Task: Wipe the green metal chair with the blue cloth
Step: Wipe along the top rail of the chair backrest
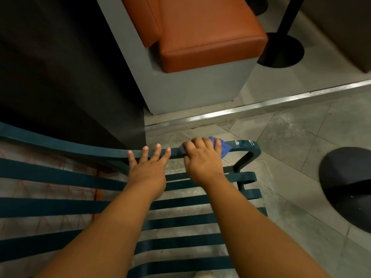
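Note:
The green metal chair fills the lower half of the view, its flat slats running left to right under a curved top rail. My left hand lies flat on that rail with fingers spread, holding nothing. Just to its right, my right hand presses the blue cloth onto the rail near the rounded right corner. Most of the cloth is hidden under my fingers; only its right part and a bit at the left show.
A grey bench with an orange cushion stands beyond the chair, past a metal floor strip. A dark panel rises at the left. Black round stand bases sit at the far right and the near right.

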The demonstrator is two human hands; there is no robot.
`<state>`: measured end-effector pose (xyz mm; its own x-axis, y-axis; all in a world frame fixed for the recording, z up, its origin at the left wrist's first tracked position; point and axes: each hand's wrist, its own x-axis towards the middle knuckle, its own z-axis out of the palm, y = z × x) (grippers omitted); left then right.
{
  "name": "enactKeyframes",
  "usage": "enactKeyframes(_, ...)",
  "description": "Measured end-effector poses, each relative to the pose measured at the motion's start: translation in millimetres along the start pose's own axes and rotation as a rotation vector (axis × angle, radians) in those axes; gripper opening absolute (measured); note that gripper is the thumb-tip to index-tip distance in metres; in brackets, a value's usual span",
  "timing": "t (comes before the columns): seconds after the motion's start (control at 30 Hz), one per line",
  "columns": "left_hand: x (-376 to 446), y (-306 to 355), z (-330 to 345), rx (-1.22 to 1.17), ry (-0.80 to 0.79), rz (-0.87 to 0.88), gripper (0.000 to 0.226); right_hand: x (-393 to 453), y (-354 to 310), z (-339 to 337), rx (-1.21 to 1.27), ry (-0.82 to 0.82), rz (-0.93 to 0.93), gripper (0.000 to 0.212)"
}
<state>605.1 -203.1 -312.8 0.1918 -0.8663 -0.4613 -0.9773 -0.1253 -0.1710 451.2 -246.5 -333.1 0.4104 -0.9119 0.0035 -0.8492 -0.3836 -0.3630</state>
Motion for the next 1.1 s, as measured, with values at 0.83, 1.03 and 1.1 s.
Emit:
enactKeyframes(0.83, -2.1, 9.4, -12.7, -0.027, -0.089, -0.018, 0.104, 20.3, 6.6, -10.3, -0.117, -0.090, 0.268, 0.058)
enactKeyframes(1.03, 3.8, 45.9, -11.3, -0.029, -0.058, -0.144, 0.103, 4.3, 27.0, -5.6, -0.080, -0.023, -0.107, 0.042)
enactKeyframes(1.1, 3.4, 57.7, -7.1, -0.051, -0.021, -0.080, 0.108, 3.5, 44.3, -11.1, -0.129, -0.022, -0.059, 0.041)
